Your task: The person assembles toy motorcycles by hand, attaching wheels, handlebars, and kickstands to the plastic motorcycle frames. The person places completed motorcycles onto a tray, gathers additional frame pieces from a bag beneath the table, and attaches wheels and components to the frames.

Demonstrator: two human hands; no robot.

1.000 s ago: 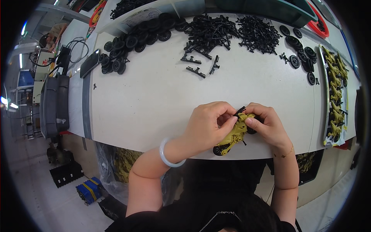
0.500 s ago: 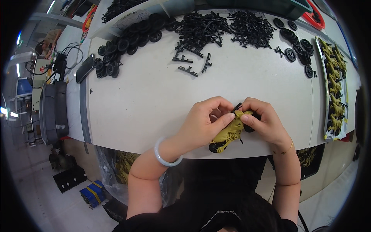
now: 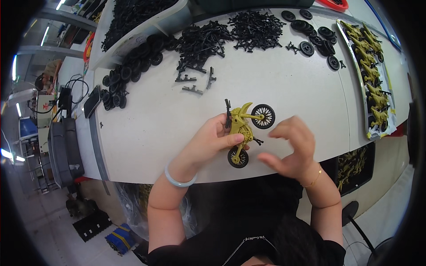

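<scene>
An olive-yellow toy motorcycle (image 3: 242, 125) with black spoked wheels and a black handlebar is gripped in my left hand (image 3: 208, 139), its thumb pressed on the bike's side. The bike lies on its side to me, with one wheel pointing far right and the other toward the table's near edge. Just right of the toy, my right hand (image 3: 295, 148) hovers apart from it, fingers and thumb spread, slightly blurred, with nothing in them. Beyond the toy, several loose black handlebar pieces (image 3: 192, 90) lie on the white table (image 3: 155, 128).
Piles of small black parts (image 3: 257, 31) and black wheels (image 3: 120, 84) line the back, beside a translucent bin (image 3: 173, 20). More wheels (image 3: 306, 48) lie at the back right. A tray (image 3: 355, 71) of yellow toy motorcycles stands at the right edge. A phone (image 3: 92, 101) lies at the left.
My right hand has let go of the motorcycle and moved off to its right, opening. My left hand has shifted left and turned the bike, so its side and both wheels show.
</scene>
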